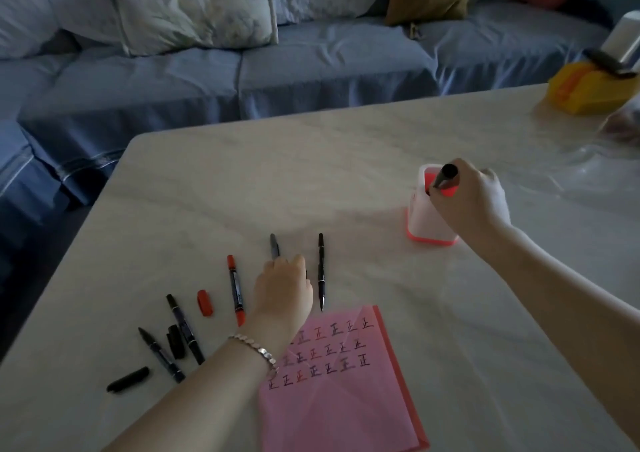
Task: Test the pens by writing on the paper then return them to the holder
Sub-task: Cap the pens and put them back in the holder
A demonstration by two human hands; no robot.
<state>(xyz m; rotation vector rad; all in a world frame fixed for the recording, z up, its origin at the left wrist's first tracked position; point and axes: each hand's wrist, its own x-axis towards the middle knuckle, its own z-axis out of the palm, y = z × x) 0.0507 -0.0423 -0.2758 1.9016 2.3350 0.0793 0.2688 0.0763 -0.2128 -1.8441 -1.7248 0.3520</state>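
Observation:
My right hand (471, 202) holds a dark pen (446, 176) tilted into the mouth of the white-and-pink holder (424, 223) on the table's right side. My left hand (284, 288) rests over a grey pen (274, 245) whose top sticks out beyond the fingers; whether it grips the pen I cannot tell. Beside it lie a thin black pen (321, 271) and a red marker (236, 288). Further left are a red cap (205, 302), two dark markers (185, 333) (161, 354) and black caps (128, 379). The pink paper (343, 392) carries rows of written characters.
The pale marble table (311, 181) ends at the left and far edges, with a blue sofa (242, 77) and cushions behind. A yellow box (585, 91) and a clear glass dish (595, 160) stand at the far right.

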